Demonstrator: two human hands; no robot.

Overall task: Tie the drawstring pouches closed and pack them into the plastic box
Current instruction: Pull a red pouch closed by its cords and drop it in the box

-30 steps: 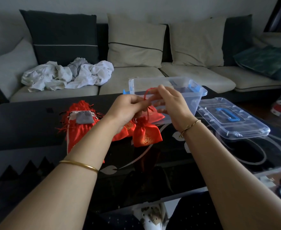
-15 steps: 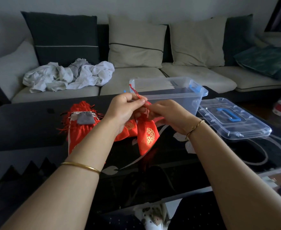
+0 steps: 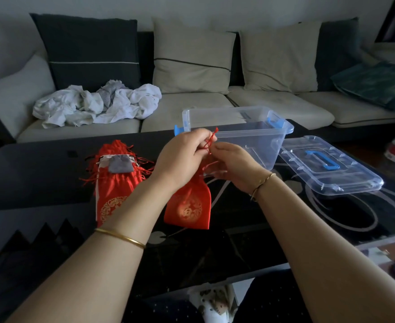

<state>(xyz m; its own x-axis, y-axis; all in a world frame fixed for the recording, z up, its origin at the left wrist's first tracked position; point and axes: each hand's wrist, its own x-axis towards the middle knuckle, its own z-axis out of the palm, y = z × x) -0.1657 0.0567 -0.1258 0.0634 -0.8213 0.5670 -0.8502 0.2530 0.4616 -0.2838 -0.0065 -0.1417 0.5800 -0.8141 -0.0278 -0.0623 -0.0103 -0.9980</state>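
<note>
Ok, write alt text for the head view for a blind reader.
A person's left hand and right hand pinch the drawstring of a red pouch over a black table. Behind stands an open plastic box, its lid to the right; a pile of red pouches lies left.

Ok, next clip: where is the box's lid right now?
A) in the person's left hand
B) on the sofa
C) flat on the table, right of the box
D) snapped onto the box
C: the clear lid lies flat on the table to the right of the open box, while the left hand and right hand pinch the drawstring of a red pouch.
</note>
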